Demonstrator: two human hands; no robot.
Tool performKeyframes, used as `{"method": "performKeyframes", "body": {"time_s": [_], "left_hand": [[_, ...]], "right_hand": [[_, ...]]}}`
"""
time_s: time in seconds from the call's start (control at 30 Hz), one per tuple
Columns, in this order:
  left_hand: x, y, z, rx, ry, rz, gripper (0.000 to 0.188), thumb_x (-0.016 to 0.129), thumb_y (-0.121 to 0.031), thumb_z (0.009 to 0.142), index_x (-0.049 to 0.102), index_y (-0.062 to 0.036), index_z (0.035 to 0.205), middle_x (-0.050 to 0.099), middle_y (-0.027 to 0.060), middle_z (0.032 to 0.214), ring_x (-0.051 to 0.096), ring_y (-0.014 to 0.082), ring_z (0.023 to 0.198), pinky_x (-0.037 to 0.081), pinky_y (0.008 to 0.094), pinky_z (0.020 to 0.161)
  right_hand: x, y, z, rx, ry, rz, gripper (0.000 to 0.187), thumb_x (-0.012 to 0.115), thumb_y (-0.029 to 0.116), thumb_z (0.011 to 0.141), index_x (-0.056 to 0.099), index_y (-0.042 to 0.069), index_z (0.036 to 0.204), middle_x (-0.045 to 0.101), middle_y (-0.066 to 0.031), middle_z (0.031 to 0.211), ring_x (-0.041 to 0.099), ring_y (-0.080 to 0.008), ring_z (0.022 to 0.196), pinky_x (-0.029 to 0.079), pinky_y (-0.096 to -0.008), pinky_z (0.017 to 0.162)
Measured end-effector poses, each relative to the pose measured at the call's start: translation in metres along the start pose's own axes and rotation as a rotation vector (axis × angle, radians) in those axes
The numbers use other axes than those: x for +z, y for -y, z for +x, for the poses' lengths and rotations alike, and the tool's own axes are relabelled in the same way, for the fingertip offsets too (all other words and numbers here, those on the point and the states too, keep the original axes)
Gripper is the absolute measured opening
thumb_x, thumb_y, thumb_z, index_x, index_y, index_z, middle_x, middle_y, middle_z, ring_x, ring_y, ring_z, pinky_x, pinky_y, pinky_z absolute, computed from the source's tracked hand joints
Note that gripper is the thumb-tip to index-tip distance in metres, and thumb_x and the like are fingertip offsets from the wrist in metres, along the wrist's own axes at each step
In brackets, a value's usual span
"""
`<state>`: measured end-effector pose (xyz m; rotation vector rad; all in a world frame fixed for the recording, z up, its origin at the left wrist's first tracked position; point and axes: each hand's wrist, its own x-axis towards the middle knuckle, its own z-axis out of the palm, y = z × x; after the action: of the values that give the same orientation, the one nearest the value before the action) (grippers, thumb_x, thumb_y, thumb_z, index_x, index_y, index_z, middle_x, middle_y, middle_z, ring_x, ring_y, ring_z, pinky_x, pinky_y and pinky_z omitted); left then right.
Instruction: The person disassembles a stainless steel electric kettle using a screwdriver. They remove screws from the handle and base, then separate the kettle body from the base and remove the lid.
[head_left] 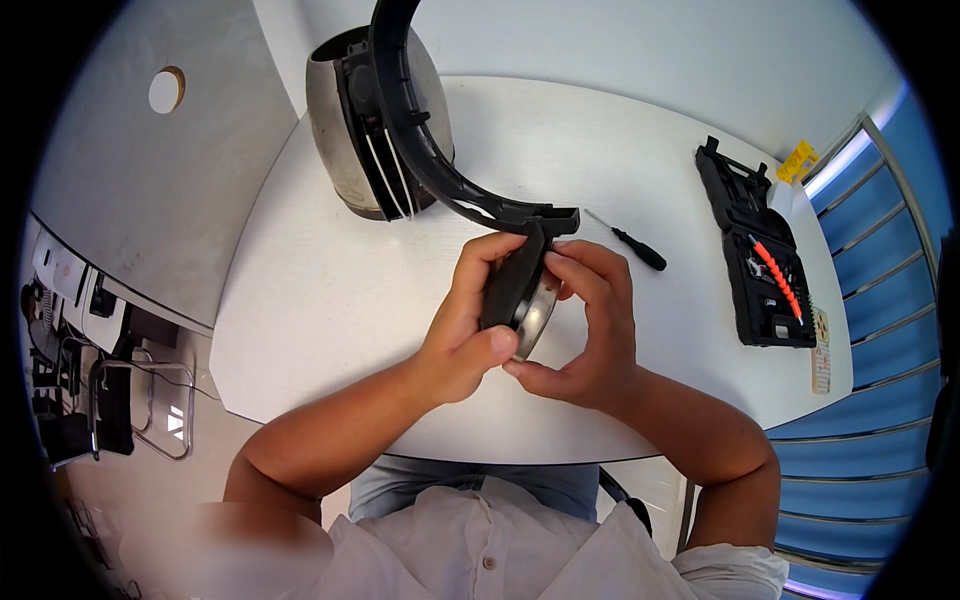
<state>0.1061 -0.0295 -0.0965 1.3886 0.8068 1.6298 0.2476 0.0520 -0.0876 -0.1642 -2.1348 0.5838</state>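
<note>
Over the middle of the white table, my left hand (458,335) and my right hand (603,335) grip a round kettle lid (540,312), black on one face with a shiny metal rim. The lid is tilted on edge, fingers on its upper part and thumbs near its lower edge. From its top end a long curved black handle piece (425,165) arches up and left; whether the two are joined I cannot tell. Behind the handle piece stands a metal kettle body (327,120), with its black side channel exposed and pale wires hanging down it. A black-handled screwdriver (640,250) lies right of my hands.
An open black tool case (742,290) lies at the table's right, an orange flexible shaft (776,272) across it. Beside it are a pale strip-shaped item (821,355) and a yellow box (798,162). Metal rails (880,340) run along the right; a chair frame (165,400) stands at left.
</note>
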Motion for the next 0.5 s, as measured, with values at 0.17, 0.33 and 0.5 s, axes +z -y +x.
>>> {"method": "performKeyframes", "body": {"time_s": [0.17,0.33,0.5], "left_hand": [[0.0038,-0.0024,0.0013,0.017,-0.019,-0.037,0.081,0.051,-0.058,0.084,0.016,-0.0074,0.137,0.029,0.0192,0.138,0.038,0.0279,0.124,0.031,0.0414,0.103],[0.0021,-0.0015,-0.0005,0.006,-0.023,-0.026,0.08,0.05,-0.057,0.084,0.018,-0.0055,0.136,0.03,0.0191,0.138,0.035,0.027,0.128,0.03,0.0401,0.105],[0.003,-0.001,0.0031,-0.086,-0.055,-0.123,0.077,0.046,-0.057,0.086,0.022,-0.0036,0.135,0.03,0.0186,0.139,0.033,0.0263,0.129,0.029,0.0395,0.106]], "right_hand": [[-0.0002,0.0013,0.003,-0.047,-0.032,-0.061,0.081,0.081,0.018,0.051,0.044,0.005,0.122,0.044,-0.0138,0.117,0.051,-0.0268,0.1,0.049,-0.0326,0.077],[0.0016,0.0017,0.0046,-0.122,-0.087,-0.148,0.079,0.081,0.018,0.049,0.046,0.004,0.119,0.047,-0.0128,0.113,0.056,-0.0251,0.091,0.051,-0.0316,0.071],[-0.0021,0.0039,0.0076,-0.007,-0.044,-0.058,0.078,0.081,0.018,0.046,0.047,0.004,0.115,0.049,-0.0142,0.113,0.057,-0.0252,0.093,0.052,-0.032,0.071]]}}
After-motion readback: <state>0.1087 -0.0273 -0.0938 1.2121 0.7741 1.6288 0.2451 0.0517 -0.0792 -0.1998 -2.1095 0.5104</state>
